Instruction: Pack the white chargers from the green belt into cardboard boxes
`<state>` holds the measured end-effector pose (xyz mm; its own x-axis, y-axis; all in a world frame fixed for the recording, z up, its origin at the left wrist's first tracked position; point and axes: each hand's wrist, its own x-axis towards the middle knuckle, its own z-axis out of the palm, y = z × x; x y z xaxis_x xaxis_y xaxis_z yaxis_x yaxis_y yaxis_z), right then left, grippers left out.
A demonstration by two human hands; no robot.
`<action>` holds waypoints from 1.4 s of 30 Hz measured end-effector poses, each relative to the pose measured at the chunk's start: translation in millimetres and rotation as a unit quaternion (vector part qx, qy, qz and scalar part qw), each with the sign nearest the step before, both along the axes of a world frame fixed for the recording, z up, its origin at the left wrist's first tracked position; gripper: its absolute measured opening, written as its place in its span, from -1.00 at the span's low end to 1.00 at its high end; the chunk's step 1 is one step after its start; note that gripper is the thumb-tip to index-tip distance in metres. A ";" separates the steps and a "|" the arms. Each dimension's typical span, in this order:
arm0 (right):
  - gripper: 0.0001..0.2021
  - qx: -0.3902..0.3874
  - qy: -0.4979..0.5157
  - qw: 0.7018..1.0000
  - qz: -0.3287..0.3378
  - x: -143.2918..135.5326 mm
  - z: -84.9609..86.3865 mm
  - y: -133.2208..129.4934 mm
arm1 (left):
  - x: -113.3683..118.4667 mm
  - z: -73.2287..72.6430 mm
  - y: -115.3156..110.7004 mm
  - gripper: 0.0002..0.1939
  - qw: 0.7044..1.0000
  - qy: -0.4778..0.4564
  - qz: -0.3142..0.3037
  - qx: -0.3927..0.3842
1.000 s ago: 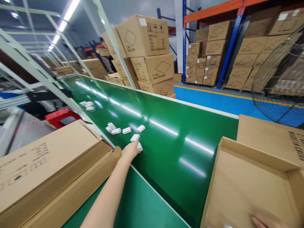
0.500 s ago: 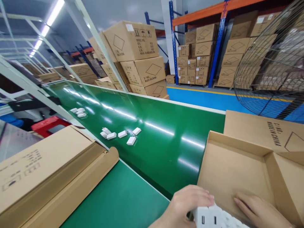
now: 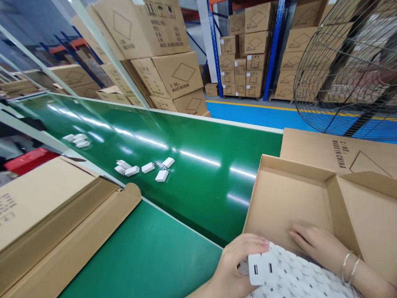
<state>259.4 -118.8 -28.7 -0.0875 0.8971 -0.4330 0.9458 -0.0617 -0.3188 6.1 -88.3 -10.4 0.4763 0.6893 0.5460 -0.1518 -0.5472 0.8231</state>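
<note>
My left hand (image 3: 237, 265) is closed on white USB chargers (image 3: 255, 269), with fingers over the top and two port faces turned toward me. Beside them lies a dense block of white chargers (image 3: 304, 275) in rows, its near part cut off by the frame's bottom edge. My right hand (image 3: 310, 238), with bracelets on the wrist, reaches over the far side of this block into an open cardboard box (image 3: 279, 194). Its fingers are stretched out, slightly blurred, near the box floor, and no object shows in them.
Several loose white plug chargers (image 3: 148, 167) lie on the green conveyor belt (image 3: 198, 186). A printed carton (image 3: 40, 198) with an open flap stands at left on a green side surface (image 3: 149, 252). Beyond the belt are stacked cartons (image 3: 173, 74) and a large wire-caged fan (image 3: 344, 74).
The view has shifted right and down, so more of the charger block shows. My left hand still holds chargers; my right hand remains inside the box with its wrist now visible.
</note>
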 end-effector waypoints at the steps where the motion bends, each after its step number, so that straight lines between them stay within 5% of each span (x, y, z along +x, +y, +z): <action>1: -0.62 0.002 0.000 1.000 0.000 0.2 -0.3 -0.3 | -1.2 -1.1 -1.0 -0.61 1.000 0.005 0.001 -0.009; 6: -0.63 0.008 0.005 1.000 0.005 0.8 -0.1 -1.2 | -7.1 13.2 2.0 -0.33 0.982 0.169 -0.044 -0.072; 10: -0.65 0.007 0.006 1.000 0.007 -0.6 2.6 0.5 | 12.3 45.0 21.0 -0.15 0.915 0.397 -0.053 -0.054; 14: -0.65 0.010 -0.002 1.000 -0.002 -1.5 3.7 0.6 | 50.4 63.4 44.4 -0.59 0.811 0.566 -0.052 0.142; 16: -0.66 0.013 -0.007 1.000 0.004 -1.5 3.4 -0.2 | 65.7 62.9 52.4 -0.82 0.755 0.611 -0.063 0.231; 18: -0.67 0.021 -0.014 1.000 0.017 -1.3 2.8 -1.1 | 74.7 58.5 56.4 -0.84 0.714 0.642 -0.073 0.271; 22: -0.69 0.039 -0.031 0.998 0.031 -0.6 1.2 -2.7 | 75.8 53.6 54.4 -0.83 0.653 0.704 -0.106 0.258; 29: -0.72 0.046 -0.030 0.998 0.034 -2.3 5.7 -4.0 | 70.4 76.4 55.9 -0.79 0.563 0.768 -0.260 0.161; 31: -0.71 0.042 -0.029 0.998 0.032 -2.7 7.6 -3.6 | 71.8 78.2 57.8 -0.76 0.563 0.768 -0.273 0.136; 37: -0.67 0.031 -0.013 0.999 0.021 0.9 0.0 -4.6 | 64.0 75.7 53.6 -0.68 0.637 0.716 -0.229 0.172; 39: -0.65 0.037 0.001 0.999 0.008 3.2 -5.3 -5.2 | 52.2 77.7 58.9 -0.71 0.698 0.686 -0.137 0.152; 42: -0.63 0.062 0.031 0.998 -0.010 6.9 -12.4 -6.3 | 19.1 77.3 85.0 -0.69 0.772 0.619 0.117 0.084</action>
